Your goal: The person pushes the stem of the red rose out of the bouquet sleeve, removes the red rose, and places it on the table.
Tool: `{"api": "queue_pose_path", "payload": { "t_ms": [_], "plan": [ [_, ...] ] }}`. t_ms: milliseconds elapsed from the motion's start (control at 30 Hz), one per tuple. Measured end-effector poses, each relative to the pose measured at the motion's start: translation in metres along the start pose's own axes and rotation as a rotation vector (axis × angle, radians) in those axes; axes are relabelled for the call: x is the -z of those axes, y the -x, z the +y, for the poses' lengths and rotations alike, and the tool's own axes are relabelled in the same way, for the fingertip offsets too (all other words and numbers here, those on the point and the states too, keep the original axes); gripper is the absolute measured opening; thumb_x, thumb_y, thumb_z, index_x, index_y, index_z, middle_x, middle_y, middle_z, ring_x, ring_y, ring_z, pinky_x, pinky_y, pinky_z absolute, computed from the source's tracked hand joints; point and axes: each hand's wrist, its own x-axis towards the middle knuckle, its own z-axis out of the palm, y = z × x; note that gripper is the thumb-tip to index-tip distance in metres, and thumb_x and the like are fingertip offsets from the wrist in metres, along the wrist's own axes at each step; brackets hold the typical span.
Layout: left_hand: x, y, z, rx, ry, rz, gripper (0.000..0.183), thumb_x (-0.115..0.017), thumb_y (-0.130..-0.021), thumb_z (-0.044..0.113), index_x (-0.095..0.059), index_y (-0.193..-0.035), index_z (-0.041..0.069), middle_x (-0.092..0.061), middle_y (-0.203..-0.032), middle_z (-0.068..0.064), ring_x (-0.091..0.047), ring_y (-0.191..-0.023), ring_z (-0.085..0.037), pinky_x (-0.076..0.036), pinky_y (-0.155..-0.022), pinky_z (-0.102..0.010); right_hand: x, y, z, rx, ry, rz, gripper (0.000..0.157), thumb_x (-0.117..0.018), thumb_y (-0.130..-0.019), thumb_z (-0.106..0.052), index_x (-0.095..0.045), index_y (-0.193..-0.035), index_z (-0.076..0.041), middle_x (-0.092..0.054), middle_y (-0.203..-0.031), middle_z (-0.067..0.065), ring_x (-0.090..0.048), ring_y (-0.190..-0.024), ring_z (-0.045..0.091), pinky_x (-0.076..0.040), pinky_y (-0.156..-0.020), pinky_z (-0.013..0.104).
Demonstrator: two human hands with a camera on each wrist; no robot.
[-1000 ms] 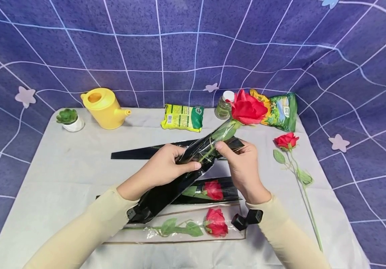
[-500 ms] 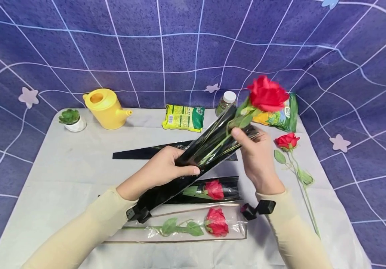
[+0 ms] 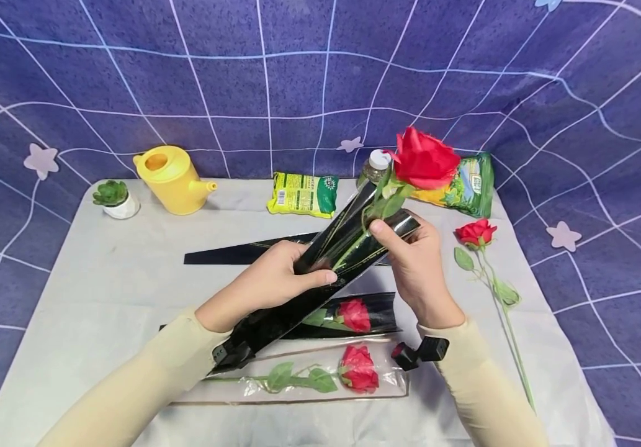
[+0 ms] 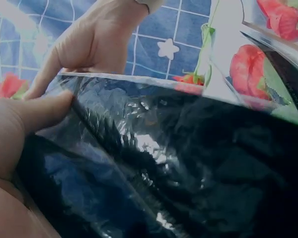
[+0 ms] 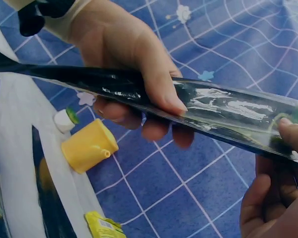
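A large red rose (image 3: pixel 426 160) stands out of the mouth of a black flower sleeve (image 3: pixel 283 320) with a clear front, held slanting above the table. Its stem runs down inside. My left hand (image 3: pixel 275 276) grips the sleeve around the middle, thumb across the clear side, as the right wrist view also shows. Near the mouth my right hand (image 3: pixel 417 267) pinches the sleeve's edge, the thumb close to the leaves; whether it also holds the stem I cannot tell. The fingers behind the sleeve are hidden in the head view. Glossy black film (image 4: pixel 203 163) fills most of the left wrist view.
Below lie a rose in a black sleeve (image 3: pixel 355 315) and a rose in a clear sleeve (image 3: pixel 360 370). A flat black sleeve (image 3: pixel 219 253) lies behind. A loose rose (image 3: pixel 475 234) lies right. Watering can (image 3: pixel 172 183), succulent (image 3: pixel 112 195), packets (image 3: pixel 302 195) and jar (image 3: pixel 378 162) line the back.
The right hand shifted up and right with the rose, then slightly back left and down. The sleeve's mouth looks wider and flatter now. The left hand has hardly moved.
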Motion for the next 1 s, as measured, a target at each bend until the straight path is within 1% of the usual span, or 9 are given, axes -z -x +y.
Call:
{"api": "queue_pose_path", "payload": {
  "t_ms": [133, 267, 400, 500, 600, 733, 800, 867, 1000],
  "plan": [
    [0.003, 0.002, -0.001, 0.041, -0.057, 0.021, 0.037, -0.067, -0.083, 0.048, -0.057, -0.069, 0.015, -0.053, -0.063, 0.003, -0.047, -0.056, -0.011, -0.041, -0.054, -0.031, -0.001, -0.002, -0.002, 0.025, -0.072, 0.007, 0.023, -0.066, -0.087, -0.005, -0.062, -0.108, 0.004, -0.06, -0.1, 0.012, -0.058, -0.09, 0.02, -0.049, -0.075, 0.029],
    [0.007, 0.006, -0.006, 0.082, -0.087, 0.016, 0.038, -0.067, -0.082, 0.049, -0.056, -0.069, 0.015, -0.048, -0.06, 0.004, -0.043, -0.053, -0.011, -0.039, -0.052, -0.031, 0.0, -0.007, -0.005, 0.034, -0.099, 0.045, 0.019, -0.067, -0.086, -0.004, -0.062, -0.102, 0.005, -0.057, -0.088, 0.011, -0.056, -0.083, 0.018, -0.048, -0.072, 0.026],
    [0.009, 0.009, -0.009, 0.063, -0.101, -0.02, 0.033, -0.067, -0.083, 0.048, -0.059, -0.072, 0.018, -0.043, -0.057, 0.006, -0.04, -0.05, -0.009, -0.037, -0.05, -0.029, 0.0, -0.009, -0.004, 0.015, -0.081, 0.074, 0.009, -0.068, -0.084, 0.0, -0.063, -0.09, 0.003, -0.055, -0.08, 0.01, -0.054, -0.076, 0.017, -0.047, -0.069, 0.026],
    [0.011, 0.01, -0.012, 0.044, -0.105, -0.041, 0.028, -0.067, -0.083, 0.048, -0.062, -0.076, 0.021, -0.045, -0.057, 0.008, -0.04, -0.049, -0.007, -0.038, -0.05, -0.029, 0.001, -0.009, -0.004, 0.017, -0.072, 0.085, 0.007, -0.067, -0.083, 0.003, -0.064, -0.089, 0.001, -0.058, -0.082, 0.009, -0.055, -0.079, 0.018, -0.047, -0.07, 0.028],
    [0.016, 0.015, -0.017, 0.043, -0.118, -0.05, 0.026, -0.067, -0.083, 0.047, -0.063, -0.077, 0.023, -0.047, -0.057, 0.009, -0.041, -0.049, -0.006, -0.04, -0.053, -0.03, 0.006, -0.012, -0.008, 0.022, -0.137, 0.109, 0.01, -0.067, -0.083, 0.005, -0.064, -0.091, 0.001, -0.062, -0.085, 0.009, -0.058, -0.079, 0.019, -0.046, -0.07, 0.029],
    [0.023, 0.023, -0.025, 0.016, -0.152, -0.073, 0.022, -0.066, -0.084, 0.046, -0.063, -0.08, 0.025, -0.053, -0.063, 0.011, -0.045, -0.055, -0.006, -0.043, -0.06, -0.03, 0.027, -0.022, -0.024, 0.065, -0.289, 0.187, 0.012, -0.068, -0.082, 0.005, -0.059, -0.091, 0.006, -0.062, -0.082, 0.014, -0.061, -0.073, 0.024, -0.047, -0.064, 0.031],
    [0.026, 0.029, -0.03, -0.004, -0.169, -0.09, 0.021, -0.066, -0.085, 0.046, -0.063, -0.082, 0.025, -0.054, -0.065, 0.011, -0.046, -0.056, -0.005, -0.045, -0.061, -0.029, 0.043, -0.026, -0.036, 0.098, -0.331, 0.226, 0.014, -0.067, -0.082, 0.008, -0.058, -0.092, 0.01, -0.06, -0.079, 0.017, -0.06, -0.069, 0.025, -0.048, -0.062, 0.031],
    [0.029, 0.035, -0.035, -0.018, -0.179, -0.11, 0.02, -0.065, -0.085, 0.046, -0.062, -0.085, 0.026, -0.053, -0.066, 0.012, -0.046, -0.056, -0.004, -0.045, -0.062, -0.028, 0.061, -0.029, -0.049, 0.124, -0.327, 0.272, 0.014, -0.066, -0.081, 0.01, -0.058, -0.092, 0.013, -0.06, -0.076, 0.018, -0.06, -0.066, 0.026, -0.049, -0.06, 0.031],
    [0.033, 0.05, -0.044, 0.009, -0.171, -0.167, 0.019, -0.063, -0.086, 0.045, -0.063, -0.086, 0.027, -0.046, -0.059, 0.011, -0.036, -0.046, -0.003, -0.041, -0.052, -0.025, 0.101, -0.033, -0.068, 0.172, -0.277, 0.315, 0.015, -0.065, -0.081, 0.013, -0.057, -0.092, 0.018, -0.058, -0.073, 0.021, -0.057, -0.061, 0.026, -0.048, -0.055, 0.03]
  ]
}}
